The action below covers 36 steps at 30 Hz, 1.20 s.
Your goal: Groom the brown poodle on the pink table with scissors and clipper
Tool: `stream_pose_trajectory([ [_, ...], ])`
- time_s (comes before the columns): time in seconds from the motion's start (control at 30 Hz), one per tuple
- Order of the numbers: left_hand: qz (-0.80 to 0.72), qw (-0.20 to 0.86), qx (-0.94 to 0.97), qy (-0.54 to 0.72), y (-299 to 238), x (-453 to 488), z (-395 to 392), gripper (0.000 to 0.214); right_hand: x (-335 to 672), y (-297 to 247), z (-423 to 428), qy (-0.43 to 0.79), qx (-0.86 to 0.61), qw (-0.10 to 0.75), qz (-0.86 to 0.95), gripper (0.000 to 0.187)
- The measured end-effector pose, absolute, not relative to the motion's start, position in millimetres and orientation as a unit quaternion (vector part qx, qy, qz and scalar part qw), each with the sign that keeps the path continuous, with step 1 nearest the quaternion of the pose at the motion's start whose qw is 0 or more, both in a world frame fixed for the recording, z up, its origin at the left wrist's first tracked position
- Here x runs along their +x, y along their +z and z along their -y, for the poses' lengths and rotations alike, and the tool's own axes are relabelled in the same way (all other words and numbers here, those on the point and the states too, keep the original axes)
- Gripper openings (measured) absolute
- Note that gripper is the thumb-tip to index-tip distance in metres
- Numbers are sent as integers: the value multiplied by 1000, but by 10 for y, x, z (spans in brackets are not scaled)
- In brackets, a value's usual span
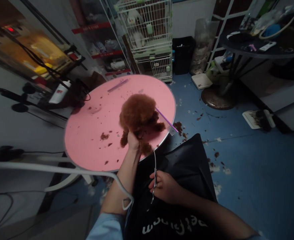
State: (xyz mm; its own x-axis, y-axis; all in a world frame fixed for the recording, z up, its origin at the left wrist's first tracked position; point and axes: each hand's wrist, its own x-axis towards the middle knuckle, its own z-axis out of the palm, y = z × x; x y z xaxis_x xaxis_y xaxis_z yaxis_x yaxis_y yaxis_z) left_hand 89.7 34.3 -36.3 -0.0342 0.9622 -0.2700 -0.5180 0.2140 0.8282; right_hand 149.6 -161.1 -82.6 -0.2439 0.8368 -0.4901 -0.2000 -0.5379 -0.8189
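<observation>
A small brown curly-haired dog [138, 111] is on a round pink table [87, 133], close to its near right edge. My left hand [133, 141] is closed on the dog's underside or a leg; the fingers are partly hidden by fur. In my right hand [165, 186] is a pair of curved scissors [155, 163], the fingers around its handles. The scissor tips point up at the dog's near paw [145, 147]; whether they touch the fur I cannot tell. Right of the dog, a purple-backed comb [167, 120] lies at the table edge, partly overhanging.
Another purple comb [118, 85] lies at the table's far side. Cut brown fur [104, 136] is scattered on the table and blue floor. A white metal arm [87, 171] crosses in front. Behind stand a wire cage [147, 30] and a black bin [183, 55]; a dark round table [257, 50] is at right.
</observation>
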Motion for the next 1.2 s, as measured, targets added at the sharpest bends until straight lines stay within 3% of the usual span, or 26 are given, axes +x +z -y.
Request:
stream_pose_trajectory([
  [0.77, -382, 692, 248, 559, -429, 865, -343, 41, 1706, -880, 1496, 689, -499, 322, 414, 49],
  [0.97, -387, 687, 238, 567, -513, 872, -387, 48, 1566, -873, 1512, 760, -455, 360, 293, 46],
  [1.1, -379, 678, 242, 582, -512, 903, -378, 47, 1384, -834, 1538, 802, -359, 431, 206, 60],
  [1.2, -390, 665, 243, 588, -497, 921, -369, 47, 1290, -789, 1536, 805, -348, 438, 196, 64],
])
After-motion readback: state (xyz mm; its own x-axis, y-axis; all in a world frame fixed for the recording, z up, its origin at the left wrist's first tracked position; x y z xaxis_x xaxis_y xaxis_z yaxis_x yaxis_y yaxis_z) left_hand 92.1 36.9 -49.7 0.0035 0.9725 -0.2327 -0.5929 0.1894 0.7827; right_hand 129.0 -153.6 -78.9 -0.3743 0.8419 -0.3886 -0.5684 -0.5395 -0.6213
